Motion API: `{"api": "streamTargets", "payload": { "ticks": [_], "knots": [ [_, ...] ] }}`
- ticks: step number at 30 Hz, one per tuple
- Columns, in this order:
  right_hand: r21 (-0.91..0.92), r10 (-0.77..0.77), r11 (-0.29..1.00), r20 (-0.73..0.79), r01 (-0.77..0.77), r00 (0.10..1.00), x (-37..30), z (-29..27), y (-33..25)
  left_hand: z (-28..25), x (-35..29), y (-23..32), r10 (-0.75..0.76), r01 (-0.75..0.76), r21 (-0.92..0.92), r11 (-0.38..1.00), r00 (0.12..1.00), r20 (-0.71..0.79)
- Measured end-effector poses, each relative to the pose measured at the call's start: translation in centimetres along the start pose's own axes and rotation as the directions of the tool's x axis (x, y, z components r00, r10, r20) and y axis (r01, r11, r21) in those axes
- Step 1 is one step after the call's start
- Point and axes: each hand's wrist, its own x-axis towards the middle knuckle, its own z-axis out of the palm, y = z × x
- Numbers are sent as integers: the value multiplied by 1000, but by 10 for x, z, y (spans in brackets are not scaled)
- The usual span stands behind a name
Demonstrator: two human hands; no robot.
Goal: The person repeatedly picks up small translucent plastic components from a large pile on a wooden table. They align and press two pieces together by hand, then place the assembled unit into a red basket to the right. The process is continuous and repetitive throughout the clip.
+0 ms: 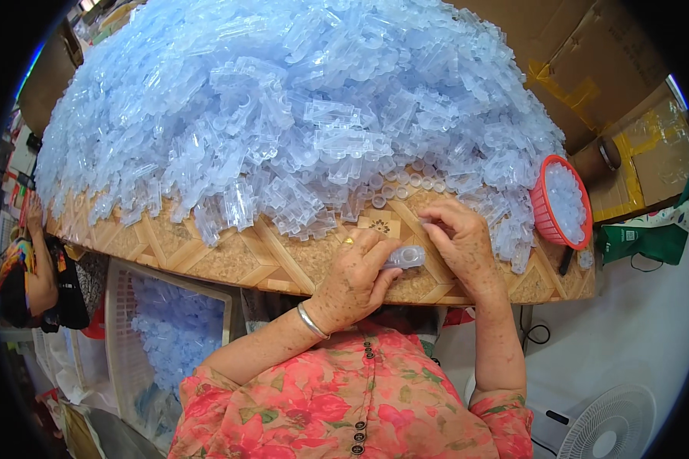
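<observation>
My left hand point(357, 268), with a ring and a silver bangle, is closed on a clear plastic case point(407, 257) that juts out from its fingertips just above the table's near edge. Close by on the right, my right hand point(465, 241) is in a pinch; whatever its fingertips hold is too small to make out. Beyond both hands rises a large heap of clear, bluish plastic parts point(306, 107). Several small round clear caps point(402, 192) lie loose at the heap's foot, just past my fingers.
The wood-patterned table point(275, 256) bears the heap. At its right end stands a red basket point(541, 210) of round clear parts. Below left is a white crate point(119, 329) of similar parts. Cardboard boxes point(651, 145), a white fan point(608, 428) and another person's arm point(42, 268) flank the table.
</observation>
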Motion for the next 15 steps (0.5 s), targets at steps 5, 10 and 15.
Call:
{"api": "streamTargets", "payload": {
  "ticks": [5, 10, 15],
  "knots": [
    [-249, -49, 967, 36, 56, 998, -9, -12, -3, -2, 0, 1, -17, 18, -11, 1000, 1000, 13],
    [-342, -79, 936, 40, 88, 996, -9, -9, -2, -3, 2, 3, -17, 16, -12, 1000, 1000, -18],
    [-131, 18, 991, -12, -19, 1000, -15, -9, -8, 0, 1, -1, -21, 20, -28, 999, 999, -24]
  ]
}}
